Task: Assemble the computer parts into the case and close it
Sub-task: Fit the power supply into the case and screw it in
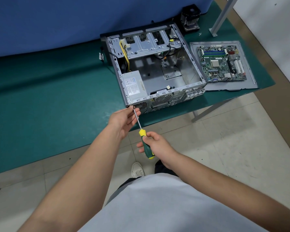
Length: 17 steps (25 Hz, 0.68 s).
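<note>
the open case (157, 77) is lying on the green mat (49, 97), psu (135, 85) inside. the right hand (159, 144) is gripping the screwdriver (143, 138) handle; the left hand (124, 118) is pinching the shaft near the tip at the case's near corner. the motherboard (222, 63) is resting on the panel (251, 81) just right of the case.
</note>
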Each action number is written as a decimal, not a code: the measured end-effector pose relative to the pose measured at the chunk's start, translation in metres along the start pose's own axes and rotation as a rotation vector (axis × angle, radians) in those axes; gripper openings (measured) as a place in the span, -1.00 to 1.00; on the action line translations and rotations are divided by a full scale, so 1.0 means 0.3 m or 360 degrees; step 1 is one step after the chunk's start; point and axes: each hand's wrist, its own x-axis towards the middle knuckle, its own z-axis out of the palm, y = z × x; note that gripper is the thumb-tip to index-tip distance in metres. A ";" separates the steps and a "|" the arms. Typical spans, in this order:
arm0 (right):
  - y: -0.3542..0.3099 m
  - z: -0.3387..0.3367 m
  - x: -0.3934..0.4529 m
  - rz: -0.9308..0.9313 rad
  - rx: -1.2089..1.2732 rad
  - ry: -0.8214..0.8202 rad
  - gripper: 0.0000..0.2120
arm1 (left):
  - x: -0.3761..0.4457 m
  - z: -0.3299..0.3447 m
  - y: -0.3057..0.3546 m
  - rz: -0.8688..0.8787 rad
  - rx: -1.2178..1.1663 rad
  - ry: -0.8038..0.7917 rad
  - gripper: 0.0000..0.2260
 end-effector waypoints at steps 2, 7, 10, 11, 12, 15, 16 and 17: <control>-0.002 0.007 -0.004 -0.0001 -0.0006 0.0024 -0.83 | 0.000 -0.001 0.002 -0.0007 0.0014 -0.0006 -0.77; 0.007 0.027 -0.015 -0.0023 0.0120 0.0105 -0.81 | 0.006 0.004 0.003 -0.0015 0.0057 0.0018 -0.77; 0.008 0.035 -0.018 -0.0016 0.0210 0.0123 -0.81 | 0.005 0.005 0.000 -0.0021 0.0059 0.0029 -0.80; 0.007 0.036 -0.018 -0.0017 0.0214 0.0125 -0.82 | 0.004 0.007 -0.001 -0.0024 0.0048 0.0029 -0.81; 0.005 0.037 -0.016 -0.0014 0.0215 0.0130 -0.83 | 0.002 0.008 0.000 -0.0028 0.0041 0.0029 -0.82; -0.001 0.040 -0.014 0.0068 0.0362 0.0122 -0.84 | -0.011 0.010 -0.003 -0.0035 0.0085 -0.0034 -0.85; -0.005 0.040 -0.015 0.0122 0.0497 0.0089 -0.83 | -0.021 0.006 -0.009 -0.0037 0.0109 -0.0091 -0.84; -0.011 0.039 -0.016 0.0181 0.0642 0.0044 -0.81 | -0.031 -0.001 -0.017 -0.0041 0.0133 -0.0154 -0.82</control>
